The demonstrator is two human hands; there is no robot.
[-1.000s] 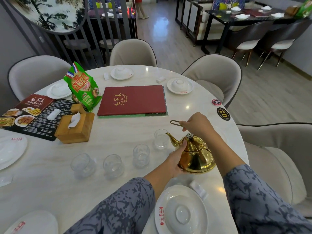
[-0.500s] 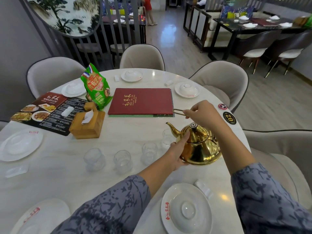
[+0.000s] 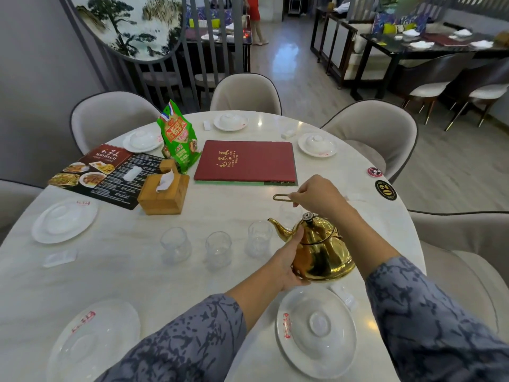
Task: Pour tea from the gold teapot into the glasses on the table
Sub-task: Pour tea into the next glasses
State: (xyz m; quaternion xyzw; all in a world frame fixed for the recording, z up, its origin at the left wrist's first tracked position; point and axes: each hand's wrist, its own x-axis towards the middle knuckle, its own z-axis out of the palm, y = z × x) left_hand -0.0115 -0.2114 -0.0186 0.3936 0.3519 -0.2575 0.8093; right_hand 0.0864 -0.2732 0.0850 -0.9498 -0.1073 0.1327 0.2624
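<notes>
The right hand (image 3: 319, 195) is closed around the thin looped wire handle (image 3: 281, 197) of the rounded, polished gold teapot (image 3: 322, 249), its fingers pinched on the wire above the lid knob. The left hand (image 3: 286, 260) is open and cupped, palm pressed against the pot's near-left flank, thumb lying up toward the base of the spout (image 3: 278, 227). The pot hangs between the two hands and appears raised off the white marble table (image 3: 124, 271), though its underside is hidden by the left palm.

Compared with a second ago, the pot has risen and the handle has swung higher above the lid; the body is held fairly level, so pouring has not begun. That suggests the lift is done and the tilt comes next.

Just past the left thumb, the spout tip points toward the nearest small clear glass (image 3: 259, 238). Two more clear glasses (image 3: 219, 248) stand in a row further to the left of that hand, and a fourth, faint one (image 3: 289, 213) sits under the right hand. All seem empty.

Below both wrists lies a white plate with an upturned bowl (image 3: 316, 330). Beyond the right hand sits a dark red menu folder (image 3: 245, 162); far out to the left, a wooden tissue box (image 3: 164, 193).
</notes>
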